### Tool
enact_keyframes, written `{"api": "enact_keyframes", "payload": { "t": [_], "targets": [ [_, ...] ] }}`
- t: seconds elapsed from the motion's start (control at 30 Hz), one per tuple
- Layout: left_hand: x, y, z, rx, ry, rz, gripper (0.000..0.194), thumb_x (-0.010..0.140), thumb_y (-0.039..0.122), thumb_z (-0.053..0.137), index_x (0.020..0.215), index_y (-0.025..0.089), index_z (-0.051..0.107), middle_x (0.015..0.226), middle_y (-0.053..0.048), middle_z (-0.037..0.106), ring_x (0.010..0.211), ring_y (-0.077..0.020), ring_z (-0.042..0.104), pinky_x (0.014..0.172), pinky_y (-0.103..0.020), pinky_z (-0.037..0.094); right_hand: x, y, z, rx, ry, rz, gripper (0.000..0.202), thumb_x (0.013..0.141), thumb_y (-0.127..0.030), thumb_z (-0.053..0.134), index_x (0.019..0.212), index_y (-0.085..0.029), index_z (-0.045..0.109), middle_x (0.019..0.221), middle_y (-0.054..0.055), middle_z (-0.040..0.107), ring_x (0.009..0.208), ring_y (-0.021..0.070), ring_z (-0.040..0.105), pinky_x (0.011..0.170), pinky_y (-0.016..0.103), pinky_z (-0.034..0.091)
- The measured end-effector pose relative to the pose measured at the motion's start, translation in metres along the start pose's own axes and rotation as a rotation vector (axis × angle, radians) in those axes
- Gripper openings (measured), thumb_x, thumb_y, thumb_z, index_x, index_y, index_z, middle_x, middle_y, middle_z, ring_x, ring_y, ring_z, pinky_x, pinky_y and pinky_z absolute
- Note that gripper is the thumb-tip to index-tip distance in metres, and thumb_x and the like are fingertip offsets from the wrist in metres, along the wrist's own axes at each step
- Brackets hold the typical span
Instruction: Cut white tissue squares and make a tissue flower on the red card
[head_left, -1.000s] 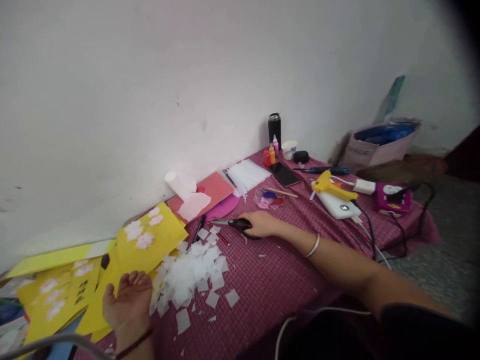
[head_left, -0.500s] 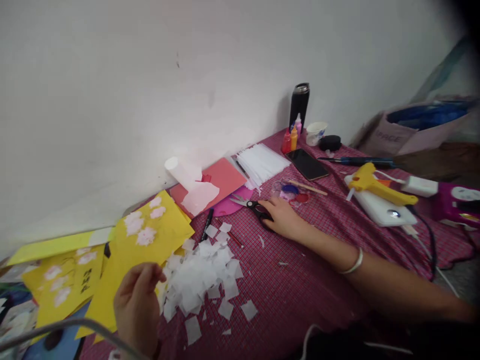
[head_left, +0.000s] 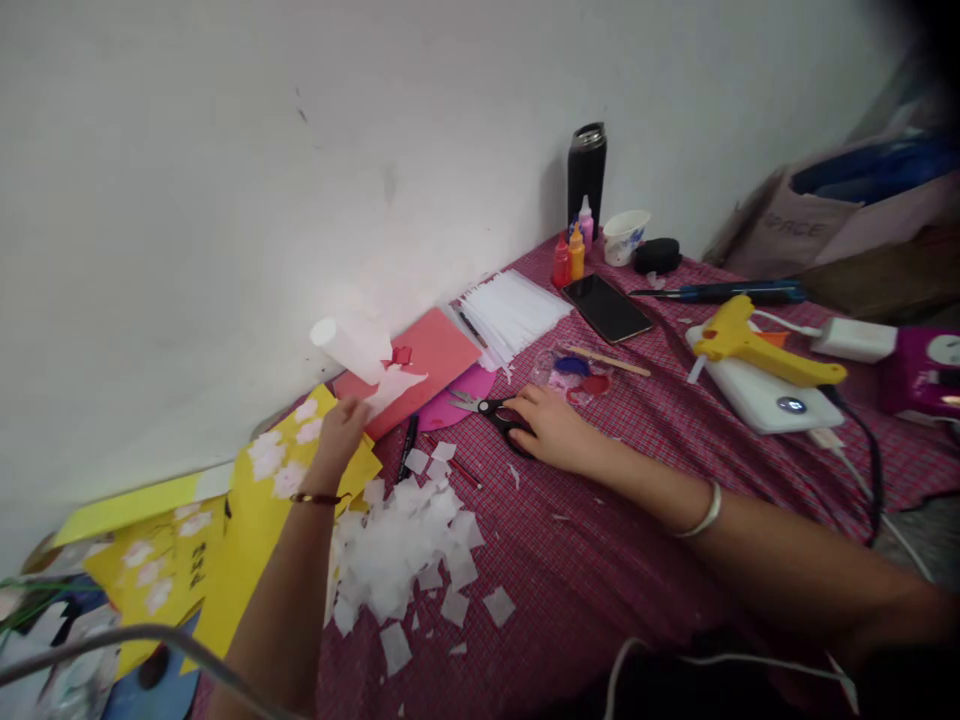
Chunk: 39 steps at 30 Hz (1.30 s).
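Scissors (head_left: 489,407) lie, handles against the right fingers (head_left: 528,400), blades pointing away.

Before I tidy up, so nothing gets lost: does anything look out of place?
White paper squares lie in an untidy heap, with stray scraps scattered on the checked cloth. The white sheet at the left hand has a ragged edge.

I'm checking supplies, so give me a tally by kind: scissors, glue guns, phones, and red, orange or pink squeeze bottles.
Black-handled metal scissors: 1
Yellow plastic glue gun: 1
Black rectangular phone: 1
Small red plastic bottle, orange bottle, pink bottle: 3
Total: 6
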<state>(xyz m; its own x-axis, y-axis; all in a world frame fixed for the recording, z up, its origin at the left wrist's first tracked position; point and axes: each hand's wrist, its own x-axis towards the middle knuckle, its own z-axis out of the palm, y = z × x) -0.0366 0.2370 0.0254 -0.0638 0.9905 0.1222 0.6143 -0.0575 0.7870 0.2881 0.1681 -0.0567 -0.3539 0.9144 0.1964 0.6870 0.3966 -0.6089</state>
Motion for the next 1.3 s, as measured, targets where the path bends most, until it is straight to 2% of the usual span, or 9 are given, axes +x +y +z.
{"api": "enact_keyframes", "payload": {
  "t": [0.13, 0.23, 0.37, 0.5, 0.63, 0.77, 0.87, 1.13, 1.3],
  "targets": [
    [-0.035, 0.036, -0.019, -0.277, 0.009, 0.015, 0.022, 0.078, 0.041, 0.054, 0.075, 0.022, 0.065, 0.088, -0.009, 0.071, 0.106, -0.0292, 0.065, 0.088, -0.043, 0.053, -0.002, -0.007, -0.002, 0.11, 0.069, -0.025, 0.037, 0.088, -0.024, 0.062, 0.123, -0.011, 0.065, 0.116, 0.017, 0.064, 0.11, 0.0289, 0.058, 0.1, 0.046, 0.043],
    [-0.078, 0.056, -0.023, -0.689, -0.028, -0.089, 0.021, 0.077, 0.038, 0.058, 0.085, 0.022, 0.069, 0.098, -0.01, 0.075, 0.112, -0.0298, 0.065, 0.091, -0.045, 0.054, -0.006, -0.02, -0.001, 0.536, 0.018, -0.004, 0.046, 0.09, -0.03, 0.063, 0.133, -0.014, 0.058, 0.123, 0.015, 0.065, 0.115, 0.0256, 0.06, 0.102, 0.044, 0.045],
    [-0.133, 0.064, -0.012, -0.915, -0.068, -0.298, 0.015, 0.072, 0.031, 0.062, 0.081, 0.024, 0.072, 0.086, -0.007, 0.076, 0.104, -0.0332, 0.069, 0.083, -0.046, 0.058, -0.015, -0.043, 0.001, 1.198, -0.352, 0.078, 0.043, 0.099, -0.049, 0.051, 0.129, -0.019, 0.058, 0.132, 0.013, 0.064, 0.122, 0.0194, 0.06, 0.103, 0.038, 0.046],
    [-0.169, 0.056, 0.005, -0.945, -0.118, -0.431, 0.008, 0.068, 0.025, 0.065, 0.075, 0.023, 0.07, 0.071, -0.004, 0.072, 0.077, -0.0283, 0.071, 0.068, -0.041, 0.06, -0.026, -0.066, 0.006, 1.429, -0.648, 0.186, 0.049, 0.087, -0.061, 0.065, 0.104, -0.015, 0.066, 0.103, 0.01, 0.073, 0.093, 0.0173, 0.068, 0.085, 0.031, 0.053],
    [-0.191, 0.038, 0.014, -0.995, -0.098, -0.518, 0.005, 0.071, 0.022, 0.069, 0.072, 0.022, 0.064, 0.063, 0.0, 0.066, 0.066, -0.023, 0.069, 0.066, -0.036, 0.059, -0.03, -0.079, 0.008, 1.41, -0.54, 0.186, 0.04, 0.065, -0.043, 0.088, 0.082, -0.014, 0.066, 0.074, -0.001, 0.067, 0.064, 0.0096, 0.06, 0.065, 0.022, 0.048],
    [-0.211, 0.023, 0.021, -1.095, -0.023, -0.499, 0.028, 0.078, 0.047, 0.07, 0.089, 0.021, 0.069, 0.081, -0.007, 0.075, 0.091, -0.0318, 0.073, 0.075, -0.043, 0.061, -0.025, -0.077, 0.009, 1.359, -0.35, 0.223, 0.036, 0.064, -0.038, 0.088, 0.073, -0.014, 0.063, 0.066, -0.004, 0.063, 0.057, 0.0075, 0.053, 0.057, 0.02, 0.04],
    [-0.22, 0.017, 0.032, -1.095, -0.044, -0.492, 0.034, 0.065, 0.042, 0.083, 0.087, 0.02, 0.072, 0.082, -0.009, 0.077, 0.093, -0.0344, 0.073, 0.074, -0.042, 0.061, -0.019, -0.07, 0.012, 1.335, -0.31, 0.244, 0.035, 0.064, -0.036, 0.088, 0.072, -0.014, 0.062, 0.065, -0.003, 0.063, 0.057, 0.0073, 0.052, 0.056, 0.019, 0.038],
    [-0.194, 0.033, 0.056, -0.886, 0.081, -0.446, 0.044, 0.051, 0.035, 0.093, 0.086, 0.015, 0.075, 0.074, -0.004, 0.077, 0.064, -0.0204, 0.071, 0.057, -0.027, 0.055, -0.022, -0.056, 0.022, 1.544, -0.379, 0.155, 0.059, 0.064, -0.064, 0.082, 0.093, -0.014, 0.069, 0.087, 0.006, 0.074, 0.076, 0.0156, 0.066, 0.074, 0.028, 0.053],
    [-0.185, 0.023, 0.071, -0.821, 0.093, -0.357, 0.048, 0.052, 0.04, 0.093, 0.088, 0.014, 0.076, 0.077, -0.005, 0.077, 0.064, -0.0191, 0.07, 0.062, -0.029, 0.057, -0.021, -0.053, 0.026, 1.328, -0.19, 0.221, 0.047, 0.066, -0.052, 0.085, 0.084, -0.013, 0.068, 0.072, -0.001, 0.07, 0.06, 0.0099, 0.06, 0.061, 0.021, 0.05]
  ]
}}
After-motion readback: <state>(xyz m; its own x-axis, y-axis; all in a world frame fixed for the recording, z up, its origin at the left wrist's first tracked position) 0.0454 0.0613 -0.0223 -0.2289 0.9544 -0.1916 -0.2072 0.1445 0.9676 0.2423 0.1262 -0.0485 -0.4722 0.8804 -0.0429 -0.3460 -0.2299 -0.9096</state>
